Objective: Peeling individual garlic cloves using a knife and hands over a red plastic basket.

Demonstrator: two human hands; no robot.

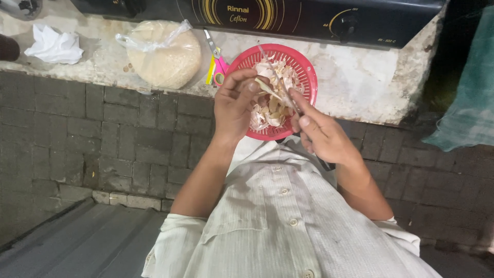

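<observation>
Left hand (234,105) pinches a garlic clove (266,87) between thumb and fingertips, held over the red basket (303,67) of peels on the counter edge (360,87). Right hand (321,136) has fingers closed around a knife (280,82), blade touching the clove. Risk: blade points toward the left thumb, so a slip on the skin would likely nick it. Basket overhangs the edge; a nudge could tip it.

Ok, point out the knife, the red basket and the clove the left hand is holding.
knife (282,85), head view, middle of the blade.
red basket (307,72), head view, right rim.
garlic clove (267,87), head view, its pale body at the left hand's fingertips.
</observation>
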